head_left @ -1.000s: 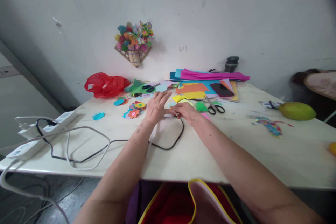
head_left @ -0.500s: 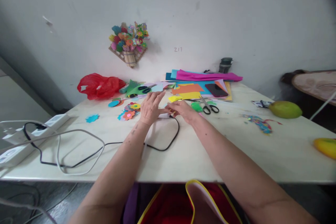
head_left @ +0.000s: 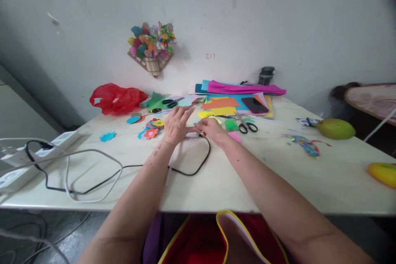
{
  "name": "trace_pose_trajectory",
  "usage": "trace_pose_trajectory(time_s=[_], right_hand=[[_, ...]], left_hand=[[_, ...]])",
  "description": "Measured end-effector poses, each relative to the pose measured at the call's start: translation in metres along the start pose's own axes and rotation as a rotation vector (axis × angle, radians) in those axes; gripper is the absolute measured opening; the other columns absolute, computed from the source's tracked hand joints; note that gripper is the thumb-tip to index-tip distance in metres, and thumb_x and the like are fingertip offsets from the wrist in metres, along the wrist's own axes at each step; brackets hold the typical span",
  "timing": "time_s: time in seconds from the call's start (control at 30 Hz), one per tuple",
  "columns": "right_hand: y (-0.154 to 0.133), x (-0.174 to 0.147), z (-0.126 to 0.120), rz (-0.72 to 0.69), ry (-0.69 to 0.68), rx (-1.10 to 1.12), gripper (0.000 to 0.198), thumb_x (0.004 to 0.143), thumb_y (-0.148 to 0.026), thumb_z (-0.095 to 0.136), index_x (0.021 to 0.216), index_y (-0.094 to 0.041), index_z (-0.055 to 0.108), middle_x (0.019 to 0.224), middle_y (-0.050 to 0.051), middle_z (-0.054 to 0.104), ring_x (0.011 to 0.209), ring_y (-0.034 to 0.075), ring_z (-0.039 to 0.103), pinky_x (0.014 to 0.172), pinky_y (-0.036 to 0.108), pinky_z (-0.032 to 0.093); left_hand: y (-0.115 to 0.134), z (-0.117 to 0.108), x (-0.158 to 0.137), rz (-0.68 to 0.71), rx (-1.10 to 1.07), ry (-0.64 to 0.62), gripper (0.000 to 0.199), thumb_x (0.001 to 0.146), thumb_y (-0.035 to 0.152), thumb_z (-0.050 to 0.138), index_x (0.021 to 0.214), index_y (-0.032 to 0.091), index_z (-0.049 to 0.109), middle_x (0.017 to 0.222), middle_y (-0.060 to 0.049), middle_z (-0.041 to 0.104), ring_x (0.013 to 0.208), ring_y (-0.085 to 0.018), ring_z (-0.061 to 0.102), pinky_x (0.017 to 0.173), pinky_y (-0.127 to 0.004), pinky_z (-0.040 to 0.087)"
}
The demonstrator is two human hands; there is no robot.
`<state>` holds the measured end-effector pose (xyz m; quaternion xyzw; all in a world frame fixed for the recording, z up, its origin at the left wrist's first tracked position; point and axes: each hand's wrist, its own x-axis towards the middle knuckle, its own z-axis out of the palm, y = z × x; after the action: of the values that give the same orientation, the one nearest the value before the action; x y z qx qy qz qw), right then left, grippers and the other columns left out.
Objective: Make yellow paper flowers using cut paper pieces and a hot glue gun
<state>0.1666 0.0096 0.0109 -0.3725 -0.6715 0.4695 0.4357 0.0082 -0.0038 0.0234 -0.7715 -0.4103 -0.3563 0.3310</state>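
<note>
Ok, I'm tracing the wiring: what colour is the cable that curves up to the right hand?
The cable is black; it shows best in the head view.

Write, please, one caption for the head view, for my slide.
Left hand and right hand close together over a white table, beside flower cutouts.

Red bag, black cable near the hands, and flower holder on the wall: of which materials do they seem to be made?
Red bag: probably thin, slightly shiny plastic, judging by its crumpled folds.
Black cable: smooth rubber or plastic coating, perhaps; it bends evenly.
Flower holder: likely matte bamboo or wood, with pale, bound sticks.
</note>
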Motion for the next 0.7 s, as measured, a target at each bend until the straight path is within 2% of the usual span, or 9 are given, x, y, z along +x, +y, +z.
trace_pose_trajectory(time_s=[0.1,0.17,0.3,0.5,0.7], right_hand=[[0.002,0.002,0.002,-0.114,0.101,-0.237,0.021,0.071,-0.032,0.058,0.056,-0.018,0.053,0.055,-0.001,0.053,0.055,0.011,0.045,0.055,0.024,0.034],[0.003,0.002,0.004,-0.158,0.153,-0.307,0.019,0.072,-0.031,0.057,0.057,-0.019,0.052,0.057,0.0,0.054,0.058,0.012,0.046,0.057,0.025,0.033],[0.004,0.001,0.006,-0.174,0.178,-0.33,0.02,0.075,-0.032,0.053,0.059,-0.02,0.05,0.058,0.0,0.053,0.06,0.013,0.048,0.058,0.025,0.034],[0.007,0.001,0.011,-0.075,0.166,-0.175,0.022,0.078,-0.036,0.048,0.063,-0.02,0.048,0.057,-0.001,0.053,0.058,0.014,0.05,0.057,0.025,0.036],[0.006,-0.001,0.011,-0.222,0.283,-0.455,0.02,0.079,-0.031,0.047,0.063,-0.02,0.046,0.066,0.003,0.053,0.066,0.016,0.048,0.065,0.028,0.036]], left_hand=[[0.0,0.0,-0.001,0.007,0.016,-0.014,0.065,0.069,0.061,0.052,0.116,0.018,0.053,0.106,-0.013,0.058,0.097,-0.026,0.048,0.079,-0.035,0.039],[0.0,0.001,-0.001,0.01,0.021,-0.006,0.062,0.069,0.06,0.052,0.116,0.018,0.054,0.106,-0.013,0.058,0.097,-0.026,0.047,0.079,-0.036,0.039],[0.0,0.0,-0.001,0.014,0.031,0.005,0.058,0.071,0.058,0.052,0.113,0.018,0.055,0.104,-0.012,0.058,0.096,-0.026,0.046,0.079,-0.036,0.039],[0.001,0.0,-0.001,-0.013,0.019,0.012,0.053,0.071,0.056,0.053,0.108,0.019,0.058,0.102,-0.012,0.059,0.096,-0.026,0.047,0.078,-0.036,0.039],[0.004,0.002,0.0,-0.094,0.023,-0.074,0.047,0.071,0.053,0.055,0.101,0.019,0.062,0.094,-0.012,0.061,0.09,-0.026,0.049,0.065,-0.033,0.041]])
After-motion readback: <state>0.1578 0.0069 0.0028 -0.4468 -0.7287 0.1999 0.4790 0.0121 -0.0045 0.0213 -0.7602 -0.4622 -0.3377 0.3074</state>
